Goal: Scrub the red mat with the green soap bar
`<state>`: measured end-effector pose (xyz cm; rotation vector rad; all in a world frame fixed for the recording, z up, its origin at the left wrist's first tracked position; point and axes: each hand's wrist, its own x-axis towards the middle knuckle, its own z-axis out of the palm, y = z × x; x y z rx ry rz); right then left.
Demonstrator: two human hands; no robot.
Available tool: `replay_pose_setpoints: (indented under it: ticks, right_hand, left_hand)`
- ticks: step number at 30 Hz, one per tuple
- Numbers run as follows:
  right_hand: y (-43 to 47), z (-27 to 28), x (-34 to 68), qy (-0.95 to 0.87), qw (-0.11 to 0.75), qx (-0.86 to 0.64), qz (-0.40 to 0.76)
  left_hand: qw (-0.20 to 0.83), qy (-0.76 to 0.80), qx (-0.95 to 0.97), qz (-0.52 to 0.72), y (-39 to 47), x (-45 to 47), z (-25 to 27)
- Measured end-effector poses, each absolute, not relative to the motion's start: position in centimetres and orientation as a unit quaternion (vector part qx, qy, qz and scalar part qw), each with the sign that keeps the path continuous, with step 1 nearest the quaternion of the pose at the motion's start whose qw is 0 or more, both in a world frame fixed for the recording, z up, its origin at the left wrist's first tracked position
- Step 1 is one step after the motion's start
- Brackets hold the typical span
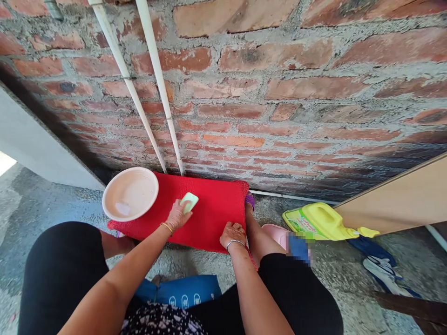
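A red textured cloth [213,200] lies spread out flat in front of me, between my legs and the brick wall. My left hand [179,215] is closed around a pale green rounded block [189,202], like a soap bar or brush, over the middle of the cloth. Near the cloth's right edge, my right hand [233,234] rests with bent fingers gripping the fabric. At the cloth's left end stands a round pale basin [130,194] holding water. What supports the cloth is hidden.
Behind the cloth rises a brick wall [240,111] with two white pipes [159,60]. To the right, a yellow jug [319,221] lies on its side near a tan board [398,193] and shoes [382,274]. A blue bag [188,291] is on the concrete floor below me.
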<state>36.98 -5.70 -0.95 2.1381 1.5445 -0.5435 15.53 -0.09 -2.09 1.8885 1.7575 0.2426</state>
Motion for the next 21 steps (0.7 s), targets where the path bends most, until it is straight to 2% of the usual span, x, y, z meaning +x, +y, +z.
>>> replay_pose_setpoints:
  ticks: [4, 8, 11, 14, 17, 21]
  right_hand:
    - [-5.6, -0.6, 37.0, 0.557, 0.231, 0.773, -0.198]
    - [-5.6, -0.7, 36.9, 0.557, 0.229, 0.773, -0.201]
    - [-5.6, -0.9, 36.8, 0.561, 0.228, 0.771, -0.196]
    - [-5.7, -1.2, 36.8, 0.560, 0.235, 0.771, -0.194]
    - [-5.6, -1.4, 37.0, 0.559, 0.226, 0.773, -0.198]
    - [-5.5, -0.8, 37.5, 0.544, 0.202, 0.787, -0.210]
  left_hand:
    - [0.212, 0.811, 0.534, 0.112, 3.3, 13.4, 0.2]
    - [0.198, 0.854, 0.476, 0.074, 3.4, 15.2, 0.2]
    - [0.210, 0.801, 0.560, 0.012, 1.3, 18.4, -0.8]
    - [0.261, 0.607, 0.748, -0.072, -1.8, 20.8, -1.8]
    - [0.312, 0.449, 0.828, -0.123, -4.5, 20.8, -2.6]
    - [0.331, 0.506, 0.795, -0.055, -6.1, 17.8, -2.6]
